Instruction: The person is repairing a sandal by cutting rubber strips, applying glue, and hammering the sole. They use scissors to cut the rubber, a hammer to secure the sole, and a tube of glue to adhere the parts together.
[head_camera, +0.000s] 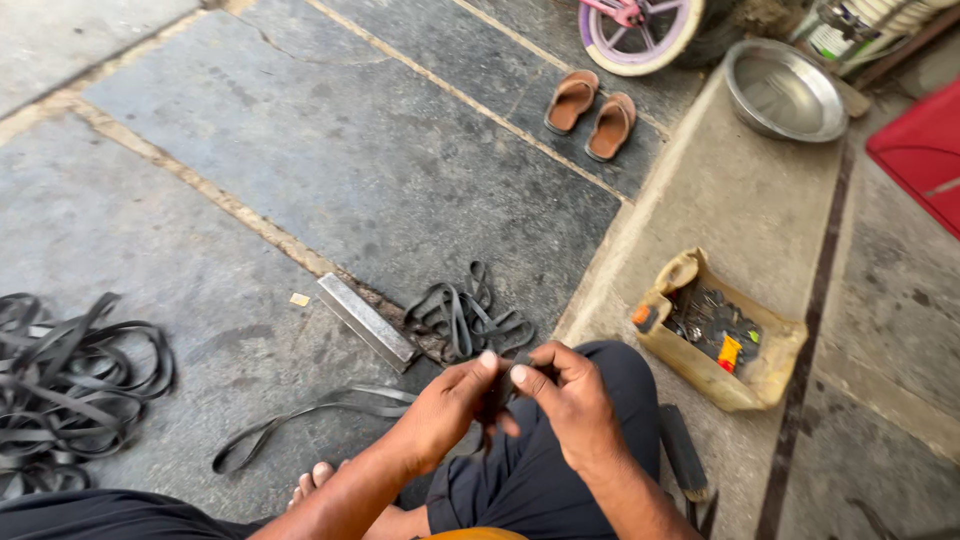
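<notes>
Head view: my left hand (445, 405) and right hand (570, 395) meet over my knee, both pinching a short piece of black rubber strip (503, 385) between thumbs and fingertips. To work it well, I judge I should keep the grip close to the ends so the strip stays taut and cannot slip. Just beyond lies a tangle of rubber bands (465, 320) beside a metal bar (365, 320) on the stone floor (300, 150); a worn box of small parts (715, 335) sits to my right.
</notes>
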